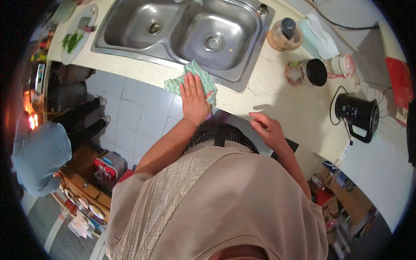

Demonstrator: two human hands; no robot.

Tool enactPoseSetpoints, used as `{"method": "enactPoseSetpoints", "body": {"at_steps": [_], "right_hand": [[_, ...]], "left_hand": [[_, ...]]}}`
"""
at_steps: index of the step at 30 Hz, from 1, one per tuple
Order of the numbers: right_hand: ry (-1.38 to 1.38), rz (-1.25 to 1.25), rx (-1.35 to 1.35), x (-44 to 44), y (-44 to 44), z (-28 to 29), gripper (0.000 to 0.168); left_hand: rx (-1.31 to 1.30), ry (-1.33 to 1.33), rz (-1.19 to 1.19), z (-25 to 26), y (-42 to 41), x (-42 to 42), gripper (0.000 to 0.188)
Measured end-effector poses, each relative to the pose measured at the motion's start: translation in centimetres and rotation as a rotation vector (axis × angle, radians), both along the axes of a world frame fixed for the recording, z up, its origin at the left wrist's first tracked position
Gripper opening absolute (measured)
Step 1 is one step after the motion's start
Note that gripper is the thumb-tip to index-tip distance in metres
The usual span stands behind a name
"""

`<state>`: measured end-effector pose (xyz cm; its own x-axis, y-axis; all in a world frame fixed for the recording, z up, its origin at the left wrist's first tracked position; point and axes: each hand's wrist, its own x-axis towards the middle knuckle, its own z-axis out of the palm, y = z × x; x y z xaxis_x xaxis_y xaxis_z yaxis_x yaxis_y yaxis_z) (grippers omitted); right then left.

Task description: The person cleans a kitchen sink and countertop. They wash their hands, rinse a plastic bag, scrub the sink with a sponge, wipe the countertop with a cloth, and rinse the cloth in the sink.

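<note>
My left hand (194, 100) lies flat, fingers extended, on a green-and-white cloth (198, 70) at the front edge of the stainless steel double sink (162, 58). Part of the cloth overlaps the sink rim and part rests on the cream countertop (130, 66). My right hand (266, 128) hovers near the counter's front edge with fingers loosely bent and holds nothing that I can see. Both sink basins show bare metal and their drains.
An oval plate (81, 40) with chopped greens stands left of the sink. Jars (316, 72) and a black electric kettle (356, 113) stand at the right. Another person (42, 156) is at the far left, near a flame (33, 121).
</note>
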<state>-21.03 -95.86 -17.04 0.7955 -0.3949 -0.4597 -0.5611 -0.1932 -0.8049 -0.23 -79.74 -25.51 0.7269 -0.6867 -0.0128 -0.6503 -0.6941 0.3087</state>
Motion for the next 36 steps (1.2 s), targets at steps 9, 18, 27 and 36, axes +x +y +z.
{"method": "enactPoseSetpoints", "body": {"at_steps": [9,18,27,36], "right_hand": [[0.096,0.029,-0.033,-1.9,-0.2,-0.9,0.032],[-0.051,0.11,0.019,-5.5,-5.1,-0.6,0.035],[0.015,0.065,-0.055,-13.5,-13.2,-0.1,0.033],[-0.446,-0.249,-0.409,-6.3,-21.8,-2.0,0.095]], "left_hand": [[-0.049,0.041,-0.285,-0.2,-3.0,-4.0,0.067],[-0.171,-0.055,-0.27,-0.5,-15.0,-4.0,0.055],[-0.472,-0.004,-0.344,0.2,-23.8,-4.4,0.046],[-0.294,-0.115,-0.389,-1.0,-25.5,-7.4,0.041]]}}
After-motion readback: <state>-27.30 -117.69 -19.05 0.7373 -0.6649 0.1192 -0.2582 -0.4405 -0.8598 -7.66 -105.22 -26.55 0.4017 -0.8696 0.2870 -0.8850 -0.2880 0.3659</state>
